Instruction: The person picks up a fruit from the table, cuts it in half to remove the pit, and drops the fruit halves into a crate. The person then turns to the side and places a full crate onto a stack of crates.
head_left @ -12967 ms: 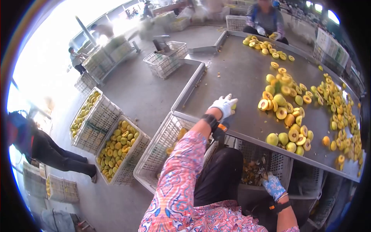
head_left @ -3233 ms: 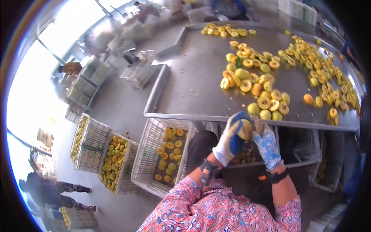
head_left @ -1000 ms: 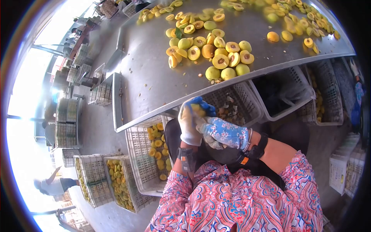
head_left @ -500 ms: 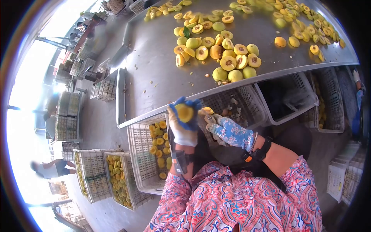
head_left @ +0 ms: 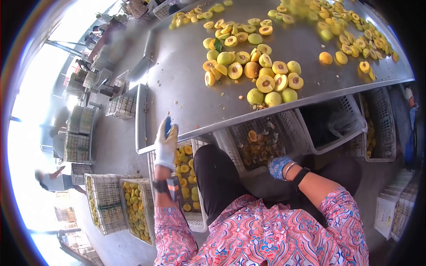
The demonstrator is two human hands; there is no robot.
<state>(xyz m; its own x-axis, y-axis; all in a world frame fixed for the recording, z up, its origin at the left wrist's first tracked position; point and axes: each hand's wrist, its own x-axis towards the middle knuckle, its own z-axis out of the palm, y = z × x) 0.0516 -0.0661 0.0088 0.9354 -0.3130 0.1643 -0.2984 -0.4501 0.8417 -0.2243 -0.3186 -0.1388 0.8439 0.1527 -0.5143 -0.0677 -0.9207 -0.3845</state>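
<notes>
Right hand [head_left: 279,168]: floral glove, at scrap crate [head_left: 303,134]; fingers' opening and any hold cannot be told. Left hand [head_left: 166,144]: white-and-blue glove, fingers extended, partly parted, no hold visible; above fruit crate [head_left: 202,226]. Halved fruit [head_left: 265,83]: loosely clustered on metal surface [head_left: 186,88], beyond both hands.

fruit halves [head_left: 266,83] on table [head_left: 186,97], crates [head_left: 195,217] below

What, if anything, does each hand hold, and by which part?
It cannot be told: no held thing shows at the left hand or the right hand.
</notes>
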